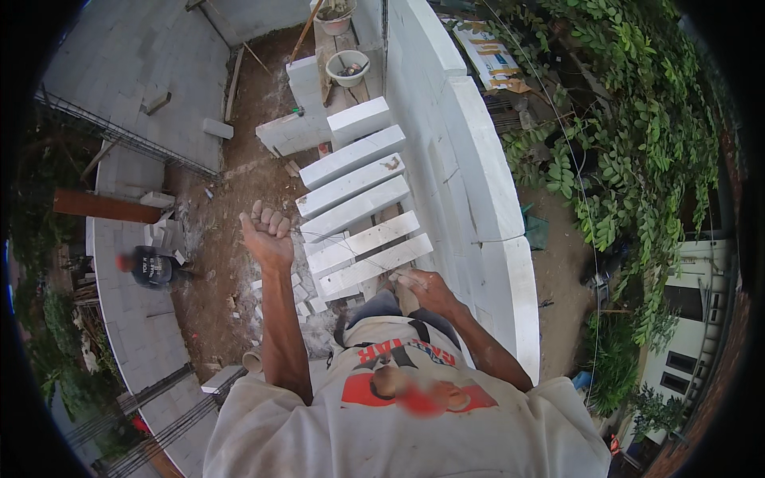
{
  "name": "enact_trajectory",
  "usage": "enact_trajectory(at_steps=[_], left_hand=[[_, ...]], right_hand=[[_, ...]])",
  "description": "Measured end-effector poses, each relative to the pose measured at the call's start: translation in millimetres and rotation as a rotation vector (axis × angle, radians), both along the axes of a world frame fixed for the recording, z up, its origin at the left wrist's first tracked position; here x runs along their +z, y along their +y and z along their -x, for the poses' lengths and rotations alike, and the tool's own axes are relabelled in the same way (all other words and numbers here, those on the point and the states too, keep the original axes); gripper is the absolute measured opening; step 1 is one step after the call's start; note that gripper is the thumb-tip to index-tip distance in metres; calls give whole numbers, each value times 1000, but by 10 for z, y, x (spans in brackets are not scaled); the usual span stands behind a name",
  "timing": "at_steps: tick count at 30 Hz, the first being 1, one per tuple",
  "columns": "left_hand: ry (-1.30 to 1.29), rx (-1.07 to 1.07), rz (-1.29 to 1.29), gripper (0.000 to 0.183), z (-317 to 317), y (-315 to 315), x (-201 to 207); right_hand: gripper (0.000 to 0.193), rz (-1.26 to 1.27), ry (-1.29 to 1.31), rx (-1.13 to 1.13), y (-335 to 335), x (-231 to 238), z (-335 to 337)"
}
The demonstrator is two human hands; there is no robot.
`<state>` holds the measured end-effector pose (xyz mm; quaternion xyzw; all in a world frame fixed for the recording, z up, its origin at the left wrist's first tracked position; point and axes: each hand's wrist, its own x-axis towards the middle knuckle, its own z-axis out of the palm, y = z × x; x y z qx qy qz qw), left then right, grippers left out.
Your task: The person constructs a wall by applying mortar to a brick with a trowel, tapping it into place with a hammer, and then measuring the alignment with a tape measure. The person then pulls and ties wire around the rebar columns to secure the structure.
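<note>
Six long white blocks lie side by side in a row in front of me, the nearest block (376, 265) just ahead of my body. My left hand (269, 233) is raised left of the row, palm turned up and fingers loosely bent, with nothing seen in it. Close to the right end of the nearest block is my right hand (421, 289), its fingers curled together. Whatever it may grip is too small or hidden to make out. Thin dark lines cross the nearer blocks.
A tall white block wall (478, 159) runs along my right. White tubs (348, 68) stand on planks beyond the row. Broken block pieces (307, 299) litter the dirt floor below. Another person (151, 267) is down at the left, near a brown beam (107, 205).
</note>
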<state>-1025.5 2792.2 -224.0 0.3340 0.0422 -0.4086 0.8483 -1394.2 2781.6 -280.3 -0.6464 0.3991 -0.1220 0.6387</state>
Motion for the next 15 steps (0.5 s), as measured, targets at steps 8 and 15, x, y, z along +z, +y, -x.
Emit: enact_trajectory(at_steps=[8,15], left_hand=[[-231,106,-68,31,-383,-365,433],[-565,328,-190,23,-970,-88,1055]], right_hand=[[37,401,139,413,-673,81,-790],[43,570,207,-120,-1749,542,-434]])
